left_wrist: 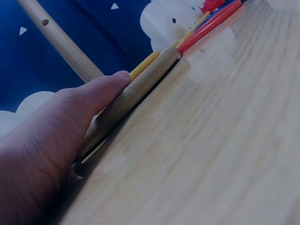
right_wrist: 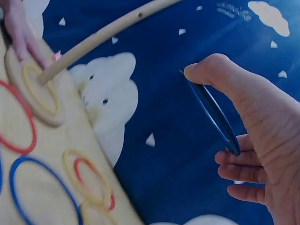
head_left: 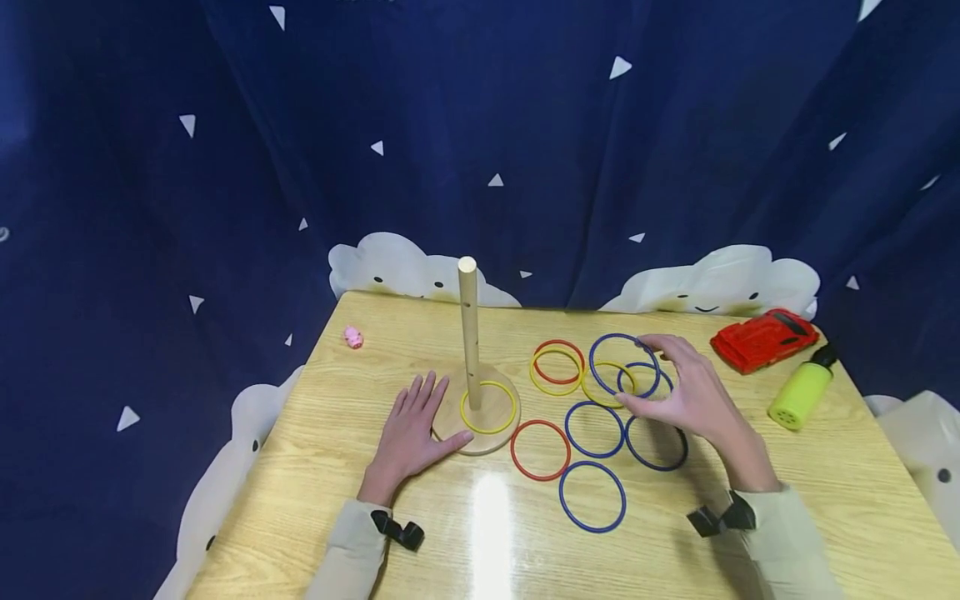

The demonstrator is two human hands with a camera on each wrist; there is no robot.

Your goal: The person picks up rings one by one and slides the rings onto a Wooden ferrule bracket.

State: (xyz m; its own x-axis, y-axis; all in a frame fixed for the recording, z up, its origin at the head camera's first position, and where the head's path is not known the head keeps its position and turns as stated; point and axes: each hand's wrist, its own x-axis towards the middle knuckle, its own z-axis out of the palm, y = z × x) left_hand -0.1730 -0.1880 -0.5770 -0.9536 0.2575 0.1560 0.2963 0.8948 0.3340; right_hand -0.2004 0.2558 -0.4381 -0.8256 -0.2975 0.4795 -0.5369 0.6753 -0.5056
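Right hand (head_left: 693,396) pinches blue ring (head_left: 592,360), peg (head_left: 470,333)'s 3 o'clock; slack pinch risks a drop. Left hand (head_left: 412,433) wide, touching base (head_left: 452,408).

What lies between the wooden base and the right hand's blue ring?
In the head view, a yellow ring overlapping a red ring, with a second yellow ring partly beneath the blue ring.

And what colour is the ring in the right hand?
Blue. The ring held in the right hand shows best in the head view.
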